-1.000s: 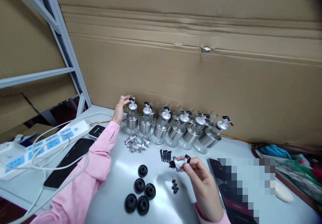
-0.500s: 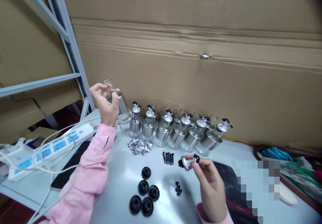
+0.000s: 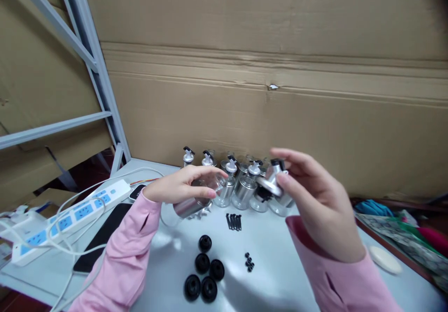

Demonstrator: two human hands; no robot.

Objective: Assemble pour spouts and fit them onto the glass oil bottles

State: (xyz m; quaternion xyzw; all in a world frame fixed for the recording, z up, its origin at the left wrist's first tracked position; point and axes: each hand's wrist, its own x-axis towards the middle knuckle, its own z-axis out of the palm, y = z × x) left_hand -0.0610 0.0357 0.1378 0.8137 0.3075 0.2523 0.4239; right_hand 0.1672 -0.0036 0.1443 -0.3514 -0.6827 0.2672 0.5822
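My left hand (image 3: pixel 185 184) is wrapped round the neck of a glass bottle (image 3: pixel 191 207) with a steel sleeve, which it holds tilted with the open mouth towards the right. Between the thumb and fingers of my right hand (image 3: pixel 311 200) is a silver pour spout (image 3: pixel 273 180) with a black lever and a black ribbed stopper pointing down and left. The spout and the bottle mouth are apart. Behind them stands a row of steel-sleeved bottles (image 3: pixel 245 192), the front ones topped with similar spouts. My left hand and its bottle partly hide a pile of silver spout parts (image 3: pixel 201 213).
Several round black stoppers (image 3: pixel 202 263) lie at the front, with small black levers (image 3: pixel 234 222) and tiny black caps (image 3: pixel 249 262) to their right. A power strip (image 3: pixel 73 218), cables and a black phone (image 3: pixel 100 239) occupy the left. Cardboard (image 3: pixel 245 116) walls the back.
My left hand has lifted a bottle from the back left, carried it right and tipped it over. My right hand has risen with the spout, which now points down and left.
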